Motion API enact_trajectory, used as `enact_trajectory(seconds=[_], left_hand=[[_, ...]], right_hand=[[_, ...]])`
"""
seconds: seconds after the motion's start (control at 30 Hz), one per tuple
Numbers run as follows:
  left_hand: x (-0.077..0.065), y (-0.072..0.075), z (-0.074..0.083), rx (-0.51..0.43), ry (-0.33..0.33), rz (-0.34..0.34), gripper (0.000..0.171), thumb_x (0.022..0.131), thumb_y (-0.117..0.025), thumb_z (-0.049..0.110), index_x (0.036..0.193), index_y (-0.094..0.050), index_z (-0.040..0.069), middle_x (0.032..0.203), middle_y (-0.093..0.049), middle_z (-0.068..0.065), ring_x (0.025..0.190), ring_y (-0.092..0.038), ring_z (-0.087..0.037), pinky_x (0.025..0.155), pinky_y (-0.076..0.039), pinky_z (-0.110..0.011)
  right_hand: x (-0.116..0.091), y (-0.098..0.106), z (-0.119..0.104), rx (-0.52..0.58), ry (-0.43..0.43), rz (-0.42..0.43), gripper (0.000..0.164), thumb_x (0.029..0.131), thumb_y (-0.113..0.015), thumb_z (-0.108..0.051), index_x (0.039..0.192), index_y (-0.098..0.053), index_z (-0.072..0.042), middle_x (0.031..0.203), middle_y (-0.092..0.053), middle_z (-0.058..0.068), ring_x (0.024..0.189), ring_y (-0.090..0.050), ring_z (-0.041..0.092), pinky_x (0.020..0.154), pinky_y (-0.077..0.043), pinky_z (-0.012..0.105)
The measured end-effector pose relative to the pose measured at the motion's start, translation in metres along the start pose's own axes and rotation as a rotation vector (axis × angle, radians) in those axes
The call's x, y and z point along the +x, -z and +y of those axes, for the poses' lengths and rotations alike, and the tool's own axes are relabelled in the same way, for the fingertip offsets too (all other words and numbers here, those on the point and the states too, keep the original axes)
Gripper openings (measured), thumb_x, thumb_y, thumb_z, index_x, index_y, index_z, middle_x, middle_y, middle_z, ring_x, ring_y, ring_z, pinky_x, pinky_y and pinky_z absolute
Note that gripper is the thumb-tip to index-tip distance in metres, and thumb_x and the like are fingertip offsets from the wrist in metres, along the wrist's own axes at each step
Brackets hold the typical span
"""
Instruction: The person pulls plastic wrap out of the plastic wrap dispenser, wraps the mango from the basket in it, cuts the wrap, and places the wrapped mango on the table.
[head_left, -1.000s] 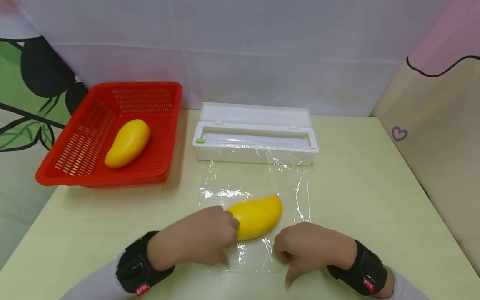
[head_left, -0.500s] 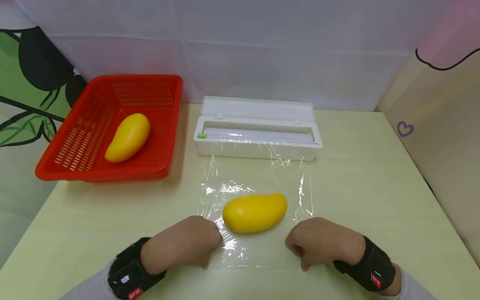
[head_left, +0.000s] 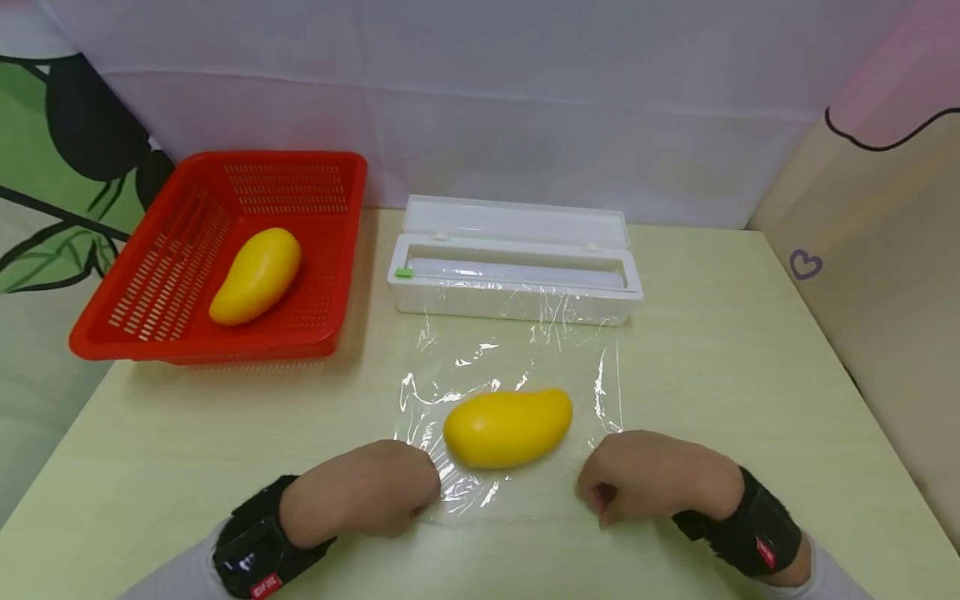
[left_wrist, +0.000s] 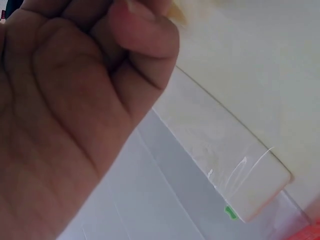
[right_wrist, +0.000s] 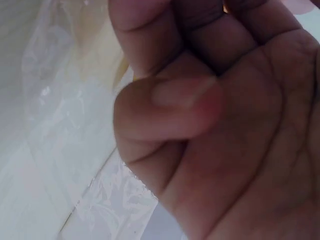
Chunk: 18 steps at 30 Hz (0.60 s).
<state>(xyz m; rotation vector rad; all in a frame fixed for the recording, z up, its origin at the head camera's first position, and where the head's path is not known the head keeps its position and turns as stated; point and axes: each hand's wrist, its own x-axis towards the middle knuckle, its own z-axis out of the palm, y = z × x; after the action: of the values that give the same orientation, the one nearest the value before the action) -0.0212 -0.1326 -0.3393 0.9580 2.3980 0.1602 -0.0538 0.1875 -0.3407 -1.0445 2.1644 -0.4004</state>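
Observation:
A yellow mango (head_left: 507, 427) lies on a sheet of clear plastic wrap (head_left: 517, 500), which runs forward from a white wrap dispenser (head_left: 517, 304). At the sheet's front left corner, my left hand (head_left: 367, 492) has curled fingers on the wrap, and creases spread from there. My right hand (head_left: 652, 475) grips the front right corner, thumb side down. Curled fingers and a bent thumb (right_wrist: 170, 107) show in the right wrist view, with crinkled wrap beside them. In the left wrist view the thumb (left_wrist: 145, 35) bends over towards the fingers; their tips are hidden.
A red basket (head_left: 206, 350) with another mango (head_left: 257, 275) inside stands at the left. The dispenser's lid (head_left: 517, 221) is raised, a green slider (head_left: 403, 272) sits at its left end, and a cloth backdrop (head_left: 525, 142) hangs behind the table (head_left: 750, 375).
My left hand let go of the mango and moved left to the wrap's corner. My right hand shifted right to the other corner. Creases and shine in the wrap changed.

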Motion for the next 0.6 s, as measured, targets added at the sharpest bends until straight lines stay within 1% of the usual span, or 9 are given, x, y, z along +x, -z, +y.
enact_trajectory(seconds=[0.1,0.2,0.27,0.33,0.37,0.43,0.5,0.57,0.6], left_hand=[[0.001,0.002,0.000,-0.022,-0.011,-0.010,0.032,0.081,-0.072,0.005,0.061,-0.050,0.019,0.060,-0.043,0.006,0.057,-0.039,-0.014,0.057,-0.038,-0.026],[0.003,0.005,0.002,-0.045,-0.043,-0.004,0.031,0.083,-0.078,0.020,0.066,-0.052,0.020,0.062,-0.043,0.008,0.058,-0.040,-0.011,0.058,-0.037,-0.026],[0.006,0.004,0.005,-0.033,-0.071,0.027,0.032,0.081,-0.082,0.034,0.072,-0.055,0.020,0.063,-0.043,0.010,0.058,-0.040,-0.010,0.057,-0.037,-0.025],[0.008,0.001,0.009,0.010,-0.091,0.082,0.038,0.076,-0.083,0.048,0.077,-0.057,0.020,0.064,-0.043,0.011,0.057,-0.040,-0.009,0.055,-0.037,-0.024],[0.010,0.000,0.011,0.042,-0.102,0.115,0.040,0.076,-0.083,0.051,0.079,-0.058,0.019,0.063,-0.042,0.011,0.055,-0.040,-0.009,0.054,-0.037,-0.024],[0.012,-0.004,0.014,0.125,-0.118,0.187,0.040,0.077,-0.082,0.051,0.079,-0.059,0.018,0.062,-0.041,0.010,0.053,-0.038,-0.009,0.051,-0.036,-0.025],[0.013,-0.007,0.016,0.201,-0.140,0.248,0.033,0.082,-0.079,0.041,0.074,-0.058,0.017,0.059,-0.039,0.009,0.050,-0.036,-0.011,0.048,-0.033,-0.025],[0.014,-0.008,0.017,0.251,-0.161,0.277,0.026,0.084,-0.076,0.027,0.071,-0.057,0.017,0.058,-0.039,0.007,0.048,-0.034,-0.012,0.046,-0.031,-0.025],[0.014,-0.008,0.017,0.257,-0.167,0.278,0.023,0.084,-0.074,0.021,0.069,-0.057,0.017,0.058,-0.039,0.007,0.048,-0.033,-0.012,0.046,-0.031,-0.025]], right_hand=[[-0.002,0.005,0.001,0.018,0.036,-0.004,0.029,0.082,-0.080,-0.011,0.069,-0.059,-0.027,0.065,-0.049,-0.019,0.061,-0.045,0.000,0.060,-0.042,0.019],[-0.004,0.010,0.002,0.035,0.098,0.007,0.024,0.084,-0.079,-0.012,0.074,-0.063,-0.027,0.070,-0.052,-0.021,0.066,-0.048,-0.001,0.063,-0.045,0.018],[-0.005,0.012,0.003,0.051,0.160,0.024,0.021,0.086,-0.078,-0.013,0.078,-0.065,-0.027,0.073,-0.053,-0.022,0.069,-0.049,-0.002,0.065,-0.047,0.018],[-0.007,0.014,0.005,0.053,0.238,0.059,0.018,0.087,-0.077,-0.013,0.081,-0.066,-0.027,0.077,-0.055,-0.022,0.072,-0.051,-0.003,0.068,-0.049,0.018],[-0.007,0.015,0.007,0.054,0.278,0.081,0.016,0.088,-0.076,-0.013,0.083,-0.067,-0.026,0.079,-0.056,-0.022,0.074,-0.052,-0.004,0.069,-0.050,0.018],[-0.008,0.016,0.009,0.062,0.351,0.123,0.014,0.089,-0.075,-0.013,0.086,-0.068,-0.025,0.082,-0.058,-0.020,0.077,-0.054,-0.004,0.071,-0.051,0.020],[-0.008,0.017,0.011,0.070,0.413,0.160,0.013,0.091,-0.074,-0.014,0.088,-0.068,-0.024,0.085,-0.060,-0.019,0.079,-0.055,-0.004,0.072,-0.052,0.021],[-0.009,0.018,0.013,0.084,0.453,0.181,0.012,0.092,-0.072,-0.013,0.089,-0.068,-0.024,0.086,-0.061,-0.017,0.081,-0.056,-0.003,0.073,-0.053,0.021],[-0.010,0.019,0.013,0.092,0.465,0.185,0.011,0.093,-0.072,-0.014,0.090,-0.068,-0.024,0.087,-0.061,-0.016,0.081,-0.056,-0.003,0.073,-0.053,0.021]])
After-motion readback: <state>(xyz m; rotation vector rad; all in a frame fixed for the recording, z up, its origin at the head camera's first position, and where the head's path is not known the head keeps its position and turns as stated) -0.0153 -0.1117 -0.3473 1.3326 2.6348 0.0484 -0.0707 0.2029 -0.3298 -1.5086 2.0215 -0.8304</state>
